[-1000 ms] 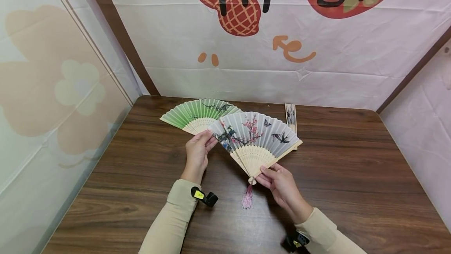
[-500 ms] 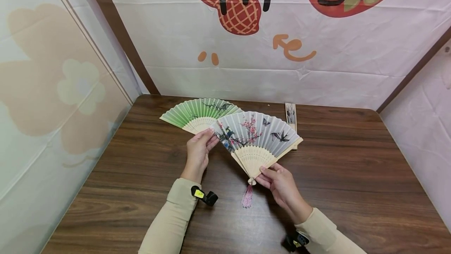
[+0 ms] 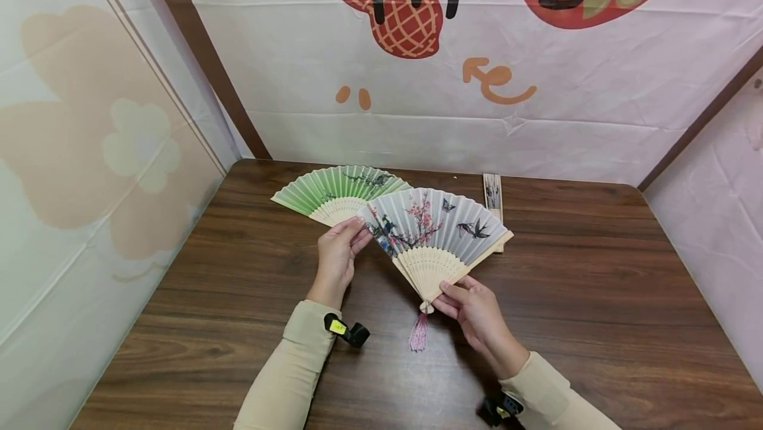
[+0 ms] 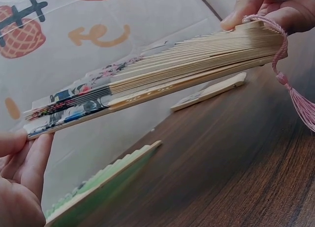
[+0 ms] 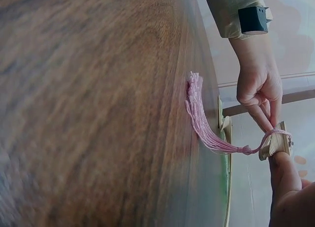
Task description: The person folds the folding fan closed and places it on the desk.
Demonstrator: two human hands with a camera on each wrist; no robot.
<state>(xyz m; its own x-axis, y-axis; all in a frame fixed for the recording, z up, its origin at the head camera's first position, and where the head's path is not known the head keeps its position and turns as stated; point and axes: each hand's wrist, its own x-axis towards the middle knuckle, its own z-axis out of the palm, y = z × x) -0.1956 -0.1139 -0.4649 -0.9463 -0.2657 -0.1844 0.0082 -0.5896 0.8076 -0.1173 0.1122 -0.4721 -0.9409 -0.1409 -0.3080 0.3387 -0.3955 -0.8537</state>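
A grey fan (image 3: 438, 234), spread wide and painted with blossom and birds, is held up just above the middle of a dark wooden table (image 3: 596, 284) by a person's two bare hands. The left hand (image 3: 336, 254) pinches the outer tip of its left edge, thumb over fingers. The right hand (image 3: 477, 314) grips its near end beside the pivot, where a pink tassel (image 3: 419, 334) hangs. On the far left of the table lies a green fan (image 3: 328, 195), open, partly hidden behind the grey one. A folded fan (image 3: 492, 195) lies at the far side, right of centre.

The step in hand looks like spreading the grey fan, nearly complete; some ribs at the left look bunched. I judge that opening it further would call for a firm right pinch at the pivot and a gentle leftward draw by the left.
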